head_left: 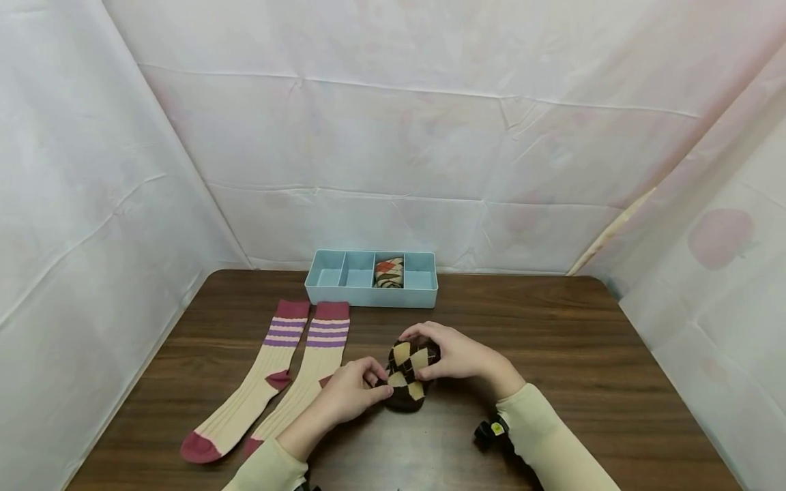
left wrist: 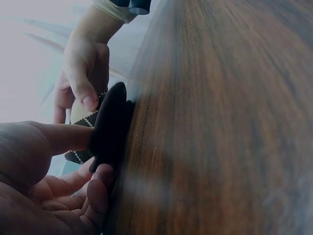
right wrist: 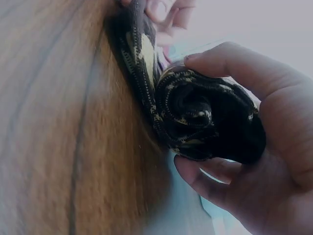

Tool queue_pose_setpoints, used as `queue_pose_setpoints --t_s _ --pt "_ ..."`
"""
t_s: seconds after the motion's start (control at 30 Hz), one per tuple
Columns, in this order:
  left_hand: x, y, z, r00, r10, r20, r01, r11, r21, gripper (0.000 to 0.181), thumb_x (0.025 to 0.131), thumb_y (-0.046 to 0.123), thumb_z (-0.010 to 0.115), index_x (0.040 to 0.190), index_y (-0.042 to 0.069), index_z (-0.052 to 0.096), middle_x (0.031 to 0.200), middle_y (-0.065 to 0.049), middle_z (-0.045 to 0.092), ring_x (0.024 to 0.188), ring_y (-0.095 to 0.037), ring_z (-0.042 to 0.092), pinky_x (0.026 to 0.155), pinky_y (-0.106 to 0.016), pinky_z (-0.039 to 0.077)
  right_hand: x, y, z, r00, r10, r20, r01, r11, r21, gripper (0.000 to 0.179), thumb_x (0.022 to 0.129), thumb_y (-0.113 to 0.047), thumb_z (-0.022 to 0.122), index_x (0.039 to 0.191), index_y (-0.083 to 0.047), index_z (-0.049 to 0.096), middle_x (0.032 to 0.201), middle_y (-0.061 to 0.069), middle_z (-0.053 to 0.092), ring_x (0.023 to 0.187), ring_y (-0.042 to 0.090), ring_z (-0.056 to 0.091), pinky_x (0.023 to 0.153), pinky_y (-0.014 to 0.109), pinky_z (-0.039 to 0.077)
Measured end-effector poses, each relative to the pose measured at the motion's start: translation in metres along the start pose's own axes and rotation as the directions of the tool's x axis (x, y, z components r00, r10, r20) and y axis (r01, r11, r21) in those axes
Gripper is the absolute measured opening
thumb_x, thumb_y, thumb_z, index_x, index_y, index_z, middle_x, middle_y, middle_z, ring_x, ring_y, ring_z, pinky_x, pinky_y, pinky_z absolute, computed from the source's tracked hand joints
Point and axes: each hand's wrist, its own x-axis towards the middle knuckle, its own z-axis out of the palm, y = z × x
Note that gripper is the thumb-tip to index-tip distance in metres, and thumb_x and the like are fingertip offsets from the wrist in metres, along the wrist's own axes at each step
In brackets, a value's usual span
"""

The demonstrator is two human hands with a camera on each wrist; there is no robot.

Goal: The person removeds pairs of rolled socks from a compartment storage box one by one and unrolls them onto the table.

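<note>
Two hands work a rolled argyle sock (head_left: pixel 408 374) on a dark wooden counter (head_left: pixel 583 368). The right hand (head_left: pixel 457 353) curls its fingers (right wrist: pixel 234 63) over the far, rolled end of the brown-and-cream bundle, thumb beneath and fingertips on top, so the roll sits cupped in the palm; the right wrist view shows the spiral of folded fabric (right wrist: pixel 195 110) held between thumb and fingers, with the loose tail of the sock running down to the counter surface. The left hand (head_left: pixel 346 394) pinches the near end of the same sock, its fingertips (left wrist: pixel 100 181) curled against the dark toe (left wrist: pixel 110 125), which rests on the wood just beside them. The sock lies between the two sets of fingers, touching both and touching the counter.

Just beyond the left hand's knuckles, on the side away from the sock, two long cream socks (head_left: pixel 270 378) with purple stripes and maroon cuffs, heels and toes lie flat side by side, the nearer one partly hidden by that hand. Past the fingertips of both hands, well apart from them at the far edge of the counter, stands a pale blue divided tray (head_left: pixel 371 294); one of its compartments, the third from the left, holds another rolled argyle bundle (head_left: pixel 389 272) in orange, cream and brown. Both forearms wear cream sleeves (head_left: pixel 552 443). White sheeting (head_left: pixel 430 136) hangs behind and to each side.
</note>
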Motion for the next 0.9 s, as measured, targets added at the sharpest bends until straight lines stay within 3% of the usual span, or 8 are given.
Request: queue_pose_setpoints --t_s 0.27,0.6,0.73,0.9 --pt "0.0007 0.0004 -0.0008 0.998 0.03 0.051 -0.029 0.999 -0.013 0.02 0.093 0.022 0.088 0.1 0.013 0.071 0.083 0.006 0.067 0.072 -0.012 0.062 0.065 -0.029 0.049 -0.0007 -0.0002 -0.0032 0.998 0.054 -0.02 -0.054 0.999 -0.005 0.065 0.09 -0.036 0.093 0.146 -0.027 0.061 0.134 -0.01 0.067 0.127 0.014 0.064 0.106 0.043 0.053" --pt "0.0006 0.0036 0.0001 0.999 0.034 -0.006 -0.035 0.997 -0.068 0.028 0.089 0.015 0.09 0.109 0.011 0.072 0.098 -0.004 0.071 0.081 -0.014 0.067 0.073 -0.032 0.057 0.0007 0.0019 -0.0013 0.998 0.051 -0.023 -0.051 0.998 -0.021 0.061 0.09 -0.036 0.092 0.142 -0.022 0.063 0.129 -0.005 0.069 0.12 0.015 0.066 0.1 0.038 0.055" --pt "0.0004 0.0049 0.0024 1.0 0.023 0.009 -0.022 0.995 -0.097 0.028 0.088 0.016 0.092 0.108 0.012 0.073 0.098 -0.005 0.072 0.08 -0.015 0.069 0.071 -0.032 0.057 0.001 0.0048 0.0008 0.999 0.043 -0.032 -0.043 0.999 -0.017 0.057 0.091 -0.034 0.091 0.14 -0.021 0.064 0.128 -0.004 0.07 0.118 0.016 0.066 0.098 0.036 0.056" --pt "-0.0002 0.0053 0.0029 0.999 0.031 0.044 -0.028 0.997 -0.066 0.025 0.087 0.014 0.093 0.106 0.015 0.077 0.093 -0.002 0.069 0.075 -0.015 0.066 0.062 -0.031 0.055 0.0021 0.0061 0.0016 0.999 0.045 -0.027 -0.046 0.999 0.0 0.053 0.094 -0.036 0.088 0.14 -0.021 0.065 0.128 -0.005 0.071 0.116 0.014 0.067 0.095 0.035 0.057"
